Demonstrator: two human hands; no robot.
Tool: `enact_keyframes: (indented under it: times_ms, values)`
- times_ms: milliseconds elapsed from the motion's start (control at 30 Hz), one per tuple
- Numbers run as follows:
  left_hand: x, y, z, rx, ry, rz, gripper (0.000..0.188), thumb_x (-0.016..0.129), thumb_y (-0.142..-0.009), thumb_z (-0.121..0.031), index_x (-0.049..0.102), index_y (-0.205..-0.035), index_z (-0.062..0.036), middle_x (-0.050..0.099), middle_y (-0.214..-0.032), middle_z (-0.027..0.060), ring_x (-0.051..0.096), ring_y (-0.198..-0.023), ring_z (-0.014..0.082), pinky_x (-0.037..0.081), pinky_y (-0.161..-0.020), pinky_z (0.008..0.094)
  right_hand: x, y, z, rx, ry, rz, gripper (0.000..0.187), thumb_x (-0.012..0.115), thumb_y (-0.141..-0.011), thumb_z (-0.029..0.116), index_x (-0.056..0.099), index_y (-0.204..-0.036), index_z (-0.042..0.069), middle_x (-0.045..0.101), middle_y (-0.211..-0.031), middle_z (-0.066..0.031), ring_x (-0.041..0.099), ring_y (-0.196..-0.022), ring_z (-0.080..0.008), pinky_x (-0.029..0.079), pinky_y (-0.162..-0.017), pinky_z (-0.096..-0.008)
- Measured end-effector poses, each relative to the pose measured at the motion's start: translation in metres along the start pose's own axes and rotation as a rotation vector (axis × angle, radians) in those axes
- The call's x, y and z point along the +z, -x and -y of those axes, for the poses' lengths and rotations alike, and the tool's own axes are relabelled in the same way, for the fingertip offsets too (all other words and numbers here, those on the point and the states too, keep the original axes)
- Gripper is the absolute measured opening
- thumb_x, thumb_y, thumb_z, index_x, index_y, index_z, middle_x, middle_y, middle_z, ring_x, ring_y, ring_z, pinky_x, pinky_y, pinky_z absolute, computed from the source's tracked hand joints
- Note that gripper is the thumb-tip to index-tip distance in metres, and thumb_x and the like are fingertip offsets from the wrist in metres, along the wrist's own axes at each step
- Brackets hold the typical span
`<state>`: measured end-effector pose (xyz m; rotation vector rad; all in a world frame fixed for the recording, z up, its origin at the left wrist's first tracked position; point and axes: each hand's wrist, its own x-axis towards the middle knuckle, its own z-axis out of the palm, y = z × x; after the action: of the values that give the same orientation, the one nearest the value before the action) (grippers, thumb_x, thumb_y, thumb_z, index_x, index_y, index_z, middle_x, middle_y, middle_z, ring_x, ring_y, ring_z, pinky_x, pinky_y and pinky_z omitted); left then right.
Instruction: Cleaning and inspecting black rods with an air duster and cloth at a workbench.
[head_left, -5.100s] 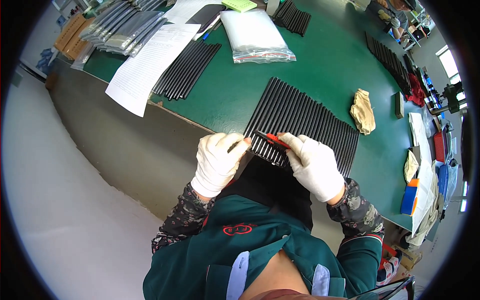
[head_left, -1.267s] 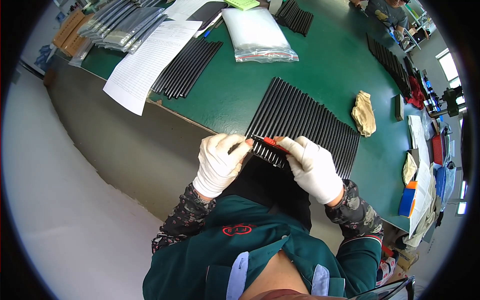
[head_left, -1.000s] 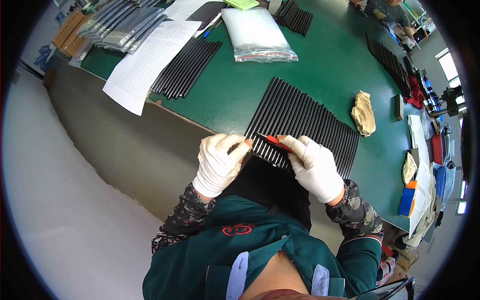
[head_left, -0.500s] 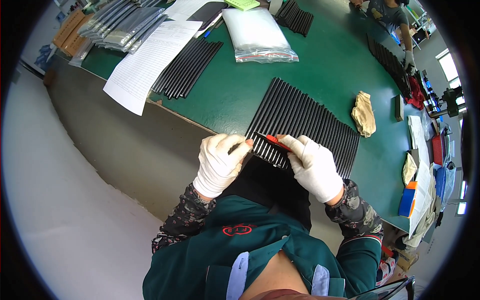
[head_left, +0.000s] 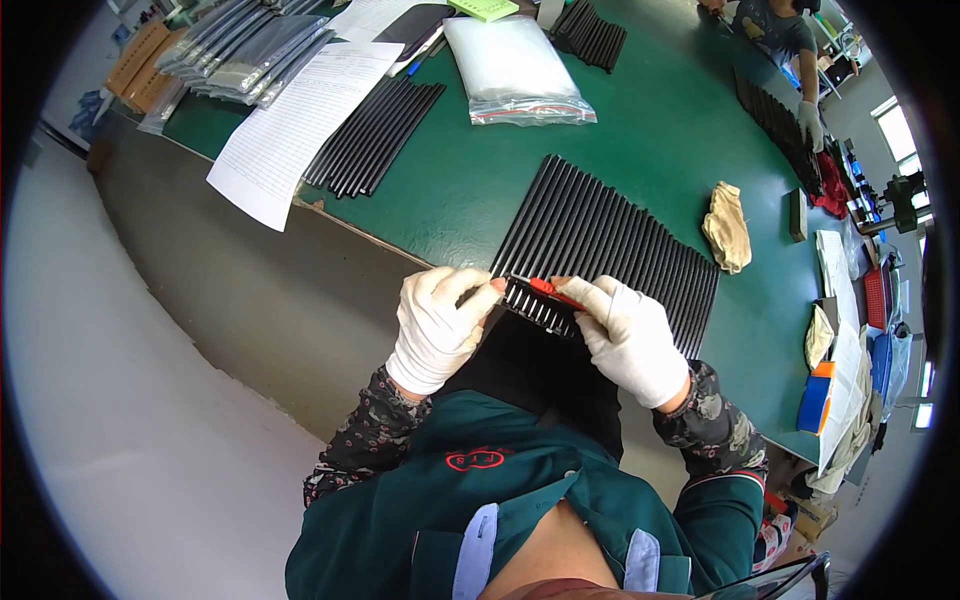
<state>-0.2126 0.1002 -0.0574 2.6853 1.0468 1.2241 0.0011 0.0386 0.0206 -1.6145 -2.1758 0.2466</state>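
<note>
A row of slim black rods (head_left: 610, 235) lies side by side on the green table, their pale near ends poking out by the table's edge. My left hand (head_left: 440, 325), in a white glove with bare fingertips, is closed at the near end of the leftmost rod; its fingers partly hide what they pinch. In my gloved right hand (head_left: 632, 340) is a red-handled tool (head_left: 545, 287) with a thin metal tip, held across the rod ends and pointing at my left fingertips. The tool's exact kind is too small to tell.
Further off lie more black rods (head_left: 375, 140), a paper sheet (head_left: 300, 135), a clear bag (head_left: 515, 65) and bagged bundles (head_left: 245, 55). To the right are a beige glove (head_left: 728, 228) and a dark block (head_left: 797, 215). A co-worker (head_left: 775, 35) reaches over rods at the far right.
My right hand and the red-handled tool have shifted slightly toward me, the tip lower over the rod ends. My left hand stays in place. The co-worker's gloved hand has moved a little.
</note>
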Motion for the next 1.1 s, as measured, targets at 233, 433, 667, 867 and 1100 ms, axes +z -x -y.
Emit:
enact_keyframes:
  times_ms: [233, 433, 667, 867, 1100]
  values:
    - [0.001, 0.001, 0.001, 0.015, 0.025, -0.024, 0.042, 0.075, -0.07, -0.009, 0.065, -0.109, -0.0195, 0.062, -0.1, -0.0032, 0.054, -0.088, 0.0216, 0.044, -0.076, 0.0358, 0.007, 0.001, -0.003, 0.007, 0.025, -0.064, 0.038, 0.064, -0.078, 0.004, 0.063, -0.115, 0.014, 0.053, -0.073, -0.0065, 0.059, -0.062, -0.0247, 0.049, -0.055, -0.0356]
    - [-0.002, 0.0, 0.001, 0.0, 0.028, 0.019, 0.041, 0.075, -0.07, -0.01, 0.065, -0.109, -0.0193, 0.061, -0.1, -0.0031, 0.054, -0.088, 0.0217, 0.044, -0.077, 0.0361, 0.006, -0.001, -0.002, 0.024, 0.043, -0.042, 0.037, 0.063, -0.078, 0.004, 0.062, -0.114, 0.014, 0.053, -0.073, -0.0066, 0.059, -0.063, -0.025, 0.049, -0.055, -0.0354]
    - [-0.002, -0.003, 0.001, 0.024, 0.032, 0.009, 0.041, 0.075, -0.07, -0.01, 0.066, -0.109, -0.0194, 0.061, -0.1, -0.003, 0.054, -0.087, 0.0219, 0.044, -0.077, 0.0362, -0.002, -0.001, -0.003, 0.013, -0.033, 0.004, 0.037, 0.063, -0.079, 0.005, 0.062, -0.115, 0.014, 0.055, -0.076, -0.0067, 0.061, -0.066, -0.0255, 0.05, -0.058, -0.0358]
    - [-0.005, -0.002, 0.001, 0.028, 0.027, 0.04, 0.036, 0.073, -0.074, -0.014, 0.065, -0.109, -0.018, 0.06, -0.102, -0.0015, 0.054, -0.089, 0.0227, 0.044, -0.078, 0.0369, -0.015, 0.006, -0.008, 0.101, -0.06, 0.029, 0.036, 0.063, -0.08, 0.005, 0.061, -0.115, 0.013, 0.056, -0.078, -0.0079, 0.061, -0.068, -0.0269, 0.051, -0.061, -0.0365]
    - [-0.006, -0.02, 0.012, 0.044, 0.037, -0.031, 0.047, 0.054, -0.091, -0.051, 0.061, -0.117, -0.0114, 0.058, -0.112, 0.0057, 0.052, -0.102, 0.0286, 0.042, -0.089, 0.0404, -0.024, 0.028, -0.024, 0.217, -0.111, -0.123, 0.038, 0.063, -0.079, -0.001, 0.064, -0.114, 0.012, 0.054, -0.075, -0.0091, 0.058, -0.066, -0.0273, 0.049, -0.062, -0.0352]
